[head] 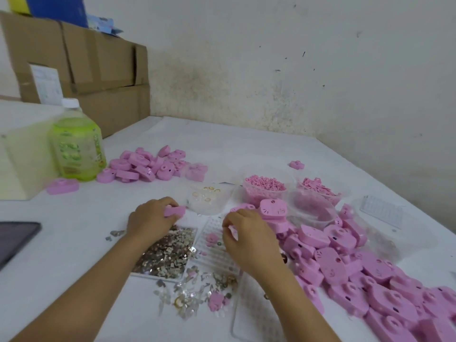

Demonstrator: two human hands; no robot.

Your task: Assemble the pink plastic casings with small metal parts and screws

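- I judge the job far from done: a small pile of casings (145, 165) lies by the green bottle (77, 144), seemingly finished, while a far larger heap (357, 267) waits at my right on the worktop (74, 243).
- My left hand (150, 218) grips one pink casing (174, 211), fingers curled round it, just beyond the tray of metal bits (165, 253).
- My right hand (249, 235) hovers over the white gridded tray (212, 255), fingers curled together, pinching what looks like a small pink piece (232, 229); blur hides the detail.

On table (74, 218), metal-parts tray (165, 253) ctr w/ grid tray (217, 245) beside at 3 o'clock, casing heap (357, 267) at 4, tubs (265, 187) at 1, casing pile (148, 164) at 12, bottle (77, 144) at 10, cartons (74, 58) behind.
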